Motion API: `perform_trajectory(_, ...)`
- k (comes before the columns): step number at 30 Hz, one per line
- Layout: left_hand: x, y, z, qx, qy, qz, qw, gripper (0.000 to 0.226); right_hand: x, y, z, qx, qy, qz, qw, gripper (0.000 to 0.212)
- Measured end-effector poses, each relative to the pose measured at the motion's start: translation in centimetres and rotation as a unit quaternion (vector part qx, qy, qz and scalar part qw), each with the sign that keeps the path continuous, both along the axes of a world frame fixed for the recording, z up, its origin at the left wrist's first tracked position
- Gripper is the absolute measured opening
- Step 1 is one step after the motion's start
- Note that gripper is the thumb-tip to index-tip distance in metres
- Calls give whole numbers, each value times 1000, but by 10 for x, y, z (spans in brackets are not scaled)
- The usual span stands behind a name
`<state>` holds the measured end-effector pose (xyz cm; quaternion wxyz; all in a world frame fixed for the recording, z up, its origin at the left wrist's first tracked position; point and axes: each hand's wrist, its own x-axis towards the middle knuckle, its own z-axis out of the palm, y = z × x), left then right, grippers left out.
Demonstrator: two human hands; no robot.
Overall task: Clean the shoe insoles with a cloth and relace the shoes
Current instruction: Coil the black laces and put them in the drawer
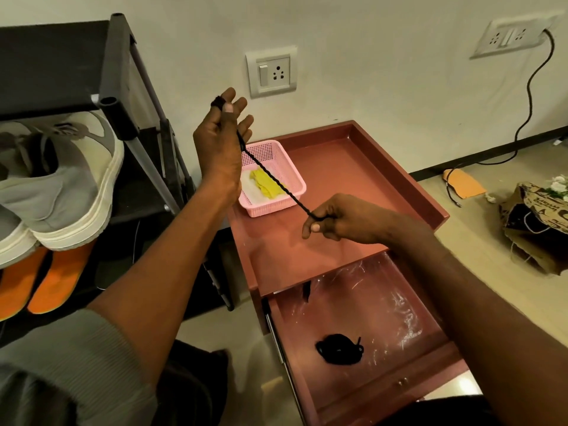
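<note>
A black shoelace (270, 181) stretches taut between my two hands above the pink cabinet top (332, 179). My left hand (219, 139) is raised, the lace wound round its forefinger and pinched by the thumb. My right hand (335, 221) pinches the lace's lower end. A second black lace (339, 348) lies bundled in the open drawer (384, 342). A pink basket (296, 192) holds a yellow cloth (266, 182) and a white cloth. Grey-and-white shoes (61, 186) stand on the black rack at left, with two orange insoles (52, 278) below them.
The black shoe rack (123, 115) stands close beside the cabinet on the left. A wall socket (272, 72) is behind the basket. On the floor at right lie a black cable (528, 96), an orange envelope and a brown paper bag (534, 222).
</note>
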<state>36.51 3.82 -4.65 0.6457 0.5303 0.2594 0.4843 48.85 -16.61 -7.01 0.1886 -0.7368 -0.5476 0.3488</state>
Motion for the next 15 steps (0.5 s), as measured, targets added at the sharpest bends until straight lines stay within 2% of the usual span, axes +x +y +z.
perform_trajectory(2,0,-3,0,68,48,-3,997,36,-5,1,1,2,-2,25,1000,21)
perform_trajectory(3,-1,-1,-3,131,97,0,987,35,-9,2,3,15,2,34,999,20)
perform_trajectory(4,-2,2,-8,216,166,-1,962,34,-12,1,6,42,17,35,998,18)
perform_trajectory(6,-5,7,-20,361,331,-58,870,31,-16,2,14,120,79,-11,990,16)
perform_trajectory(7,-7,7,-24,384,394,-102,829,27,-16,3,19,162,116,-58,978,17)
perform_trajectory(8,-7,6,-28,377,429,-147,808,24,-14,5,24,202,150,-108,962,18)
perform_trajectory(9,-7,4,-30,352,439,-188,805,23,-11,5,28,242,176,-151,942,20)
perform_trajectory(12,-5,-9,-22,247,381,-270,849,38,-2,6,31,315,220,-250,889,21)
perform_trajectory(15,-2,-30,-4,89,268,-384,879,66,7,3,26,323,293,-343,832,21)
